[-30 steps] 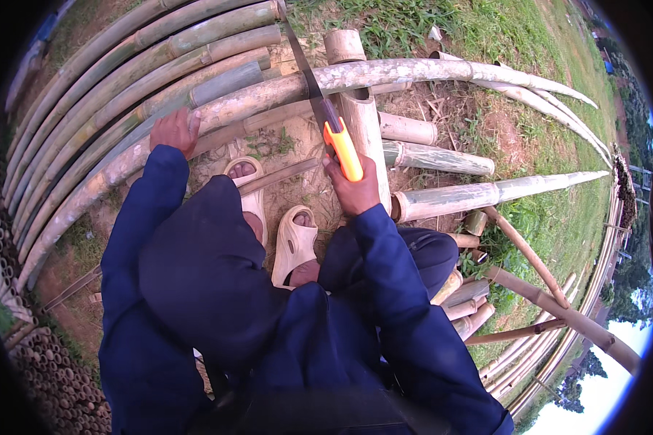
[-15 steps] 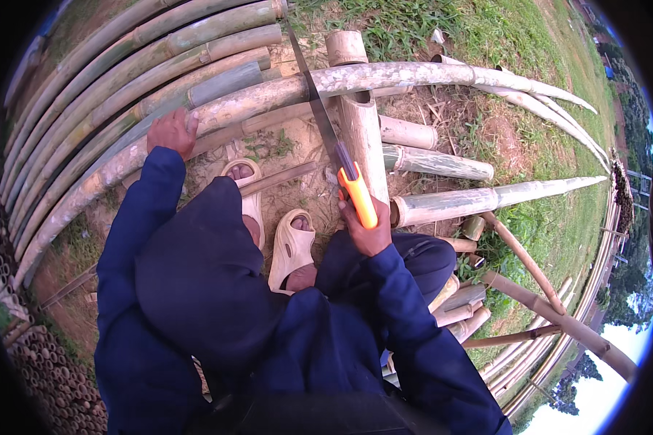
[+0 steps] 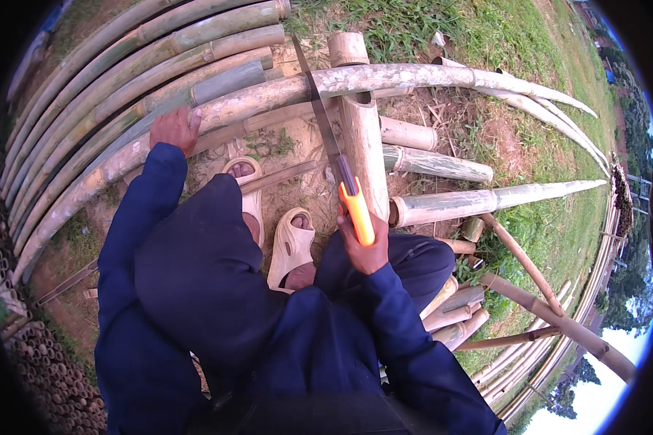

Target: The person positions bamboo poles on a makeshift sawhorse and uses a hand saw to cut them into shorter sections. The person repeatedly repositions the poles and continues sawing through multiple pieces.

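So the right hand (image 3: 368, 250) was closed around the orange handle of a saw (image 3: 355, 210), fingers curled right round it, forearm reaching forward and angled a bit left. The blade slanted up and left, crossing a mottled bamboo pole (image 3: 406, 74) just left of the thick bamboo piece (image 3: 364, 145) that the pole passed over. Couldn't tell how deep the teeth were, if at all. The left hand (image 3: 175, 130) lay palm down on that same pole, well left of the blade, arm pretty straight, fingers together and draped over the top; can't say if they were actually gripping. Count-wise: one saw, one mottled pole under it, and at least six bamboo poles (image 3: 218, 54) side by side on the ground at the left. Right of the thick piece were two short bamboo lengths (image 3: 442, 164) plus one longer tapering pole (image 3: 486, 203). Two beige sandals (image 3: 292, 250), both on feet, sat on the dirt, with one flat bamboo strip (image 3: 279, 176) beside them.
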Demonstrator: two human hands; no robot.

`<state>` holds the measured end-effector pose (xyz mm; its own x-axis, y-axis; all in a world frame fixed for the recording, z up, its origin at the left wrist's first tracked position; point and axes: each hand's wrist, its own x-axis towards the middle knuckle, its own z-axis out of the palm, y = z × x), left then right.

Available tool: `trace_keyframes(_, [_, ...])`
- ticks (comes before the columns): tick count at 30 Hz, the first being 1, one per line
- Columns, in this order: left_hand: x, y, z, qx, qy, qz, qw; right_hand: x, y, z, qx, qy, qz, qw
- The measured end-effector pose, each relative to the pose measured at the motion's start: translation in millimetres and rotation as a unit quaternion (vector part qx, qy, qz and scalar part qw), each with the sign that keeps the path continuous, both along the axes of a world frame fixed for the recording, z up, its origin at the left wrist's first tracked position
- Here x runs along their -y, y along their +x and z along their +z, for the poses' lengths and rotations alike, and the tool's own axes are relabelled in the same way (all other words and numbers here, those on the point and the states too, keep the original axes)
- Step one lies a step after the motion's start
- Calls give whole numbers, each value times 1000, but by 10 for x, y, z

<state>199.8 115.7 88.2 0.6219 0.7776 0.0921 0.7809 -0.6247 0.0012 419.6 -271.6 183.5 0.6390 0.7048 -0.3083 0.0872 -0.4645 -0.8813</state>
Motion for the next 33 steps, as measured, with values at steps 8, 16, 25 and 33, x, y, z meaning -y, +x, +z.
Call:
trace_keyframes(8, [-100,-57,-67,26,50,4,998,216,-55,108,-35,28,9,999])
trace_keyframes(16, [54,79,169,-37,-41,29,998,170,53,48,-47,0,4,999])
trace_keyframes(25, [-80,-10,-30,23,37,0,999,268,-122,-2,-47,62,-22,997])
trace_keyframes(33, [-5,122,143,-6,-8,-2,1000,-172,156,7,-30,22,-12,999])
